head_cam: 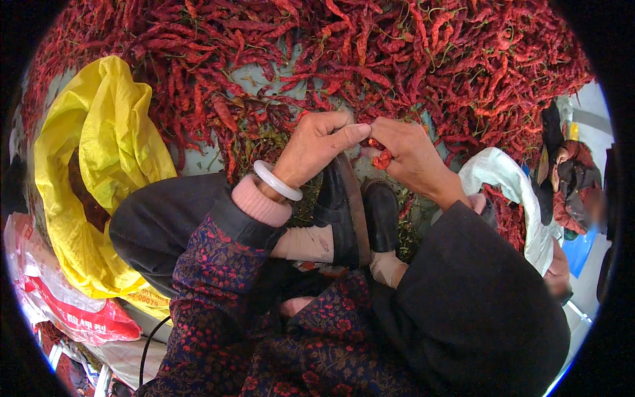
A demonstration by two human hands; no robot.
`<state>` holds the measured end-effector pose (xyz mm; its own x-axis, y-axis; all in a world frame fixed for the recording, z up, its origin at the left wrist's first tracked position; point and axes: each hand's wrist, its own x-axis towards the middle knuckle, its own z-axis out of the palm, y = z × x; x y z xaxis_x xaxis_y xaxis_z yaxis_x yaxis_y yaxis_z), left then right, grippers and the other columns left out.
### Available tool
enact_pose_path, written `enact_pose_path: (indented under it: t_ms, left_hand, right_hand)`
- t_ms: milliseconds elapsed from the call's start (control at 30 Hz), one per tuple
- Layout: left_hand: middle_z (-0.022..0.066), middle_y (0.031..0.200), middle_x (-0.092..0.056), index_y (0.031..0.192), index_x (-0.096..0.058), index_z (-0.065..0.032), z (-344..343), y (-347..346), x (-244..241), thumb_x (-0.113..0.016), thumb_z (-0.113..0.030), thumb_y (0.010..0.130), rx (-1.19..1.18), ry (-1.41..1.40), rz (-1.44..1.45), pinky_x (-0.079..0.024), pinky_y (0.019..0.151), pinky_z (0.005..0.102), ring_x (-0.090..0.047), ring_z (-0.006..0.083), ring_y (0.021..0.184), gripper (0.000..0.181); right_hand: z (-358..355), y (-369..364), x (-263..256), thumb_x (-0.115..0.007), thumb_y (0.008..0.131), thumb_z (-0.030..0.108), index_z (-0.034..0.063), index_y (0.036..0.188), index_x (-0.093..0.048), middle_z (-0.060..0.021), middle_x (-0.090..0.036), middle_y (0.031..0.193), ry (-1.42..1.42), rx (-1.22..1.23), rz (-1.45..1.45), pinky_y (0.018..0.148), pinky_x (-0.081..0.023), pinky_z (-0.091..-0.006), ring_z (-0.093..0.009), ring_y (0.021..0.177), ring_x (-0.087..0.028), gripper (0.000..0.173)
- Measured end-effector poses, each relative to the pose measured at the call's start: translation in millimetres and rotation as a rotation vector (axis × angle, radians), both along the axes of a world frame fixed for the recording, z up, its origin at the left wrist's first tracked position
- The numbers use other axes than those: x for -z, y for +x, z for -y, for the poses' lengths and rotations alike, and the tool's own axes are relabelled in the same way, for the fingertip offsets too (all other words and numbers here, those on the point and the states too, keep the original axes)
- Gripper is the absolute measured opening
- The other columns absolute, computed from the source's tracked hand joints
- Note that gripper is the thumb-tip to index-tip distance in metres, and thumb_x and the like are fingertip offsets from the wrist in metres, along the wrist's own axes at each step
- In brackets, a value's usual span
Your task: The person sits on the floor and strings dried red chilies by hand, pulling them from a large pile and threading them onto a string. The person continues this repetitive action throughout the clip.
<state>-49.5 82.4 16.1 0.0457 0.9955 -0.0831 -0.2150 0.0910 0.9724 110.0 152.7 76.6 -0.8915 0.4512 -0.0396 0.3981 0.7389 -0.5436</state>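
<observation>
My left hand (pixel 317 144), with a white bangle on its wrist, meets my right hand above my black shoes. Thumb and bent fingers of the left hand are pressed together at the right hand's fingertips; whether something small is pinched there cannot be told. Inside the curled fingers of my right hand (pixel 409 154) sits a dried red chili pepper (pixel 382 160). A wide heap of dried red chili peppers (pixel 476 64) spreads before me. Green stems and bits (pixel 263 144) lie on the floor just beyond my left hand.
An open yellow woven sack (pixel 124 144) stands at my left, above a red and white printed sack (pixel 74 302). At my right is a white sack (pixel 538 233) with dried chilies in it. Two other people (pixel 575 173) sit at the far right, near a blue object (pixel 580 250).
</observation>
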Motion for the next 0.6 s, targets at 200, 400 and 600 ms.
enact_pose_path:
  t_ms: [200, 400, 600]
  left_hand:
    - [-0.0064, 0.059, -0.042, 0.061, -0.05, -0.0056, 0.2, -4.0, -5.6, -0.058, -0.021, 0.084, 0.055, -0.131, 0.173, -0.025, 0.046, 0.0191, -0.036, 0.0022, 0.055, 0.029]
    - [-0.0007, 0.069, -0.048, 0.066, -0.052, 0.0007, -0.5, 1.8, 1.1, -0.057, -0.011, 0.084, -0.062, -0.007, 0.142, -0.038, 0.053, 0.0199, -0.044, 0.0052, 0.06, 0.022]
    - [0.0049, 0.072, -0.053, 0.073, -0.056, 0.0035, 0.4, 0.6, -9.1, -0.058, -0.011, 0.082, -0.121, 0.136, -0.071, -0.043, 0.058, 0.0233, -0.049, 0.0082, 0.062, 0.017]
  right_hand:
    - [-1.3, -1.0, -3.0, -0.051, 0.066, 0.0, 0.0013, 0.083, -0.051, -0.0143, -0.054, 0.076, -0.056, -0.058, -0.008, 0.06, -0.042, -0.0428, -0.035, 0.076, -0.054, 0.017]
    - [-2.5, 0.9, -1.5, -0.051, 0.066, -0.001, 0.0019, 0.087, -0.053, -0.0162, -0.055, 0.078, 0.004, -0.021, 0.053, 0.062, -0.043, -0.0423, -0.036, 0.076, -0.054, 0.021]
    - [4.8, -2.3, -2.0, -0.052, 0.071, 0.002, 0.0, 0.093, -0.053, -0.0181, -0.054, 0.073, -0.346, 0.2, 0.007, 0.058, -0.042, -0.036, -0.034, 0.066, -0.055, 0.021]
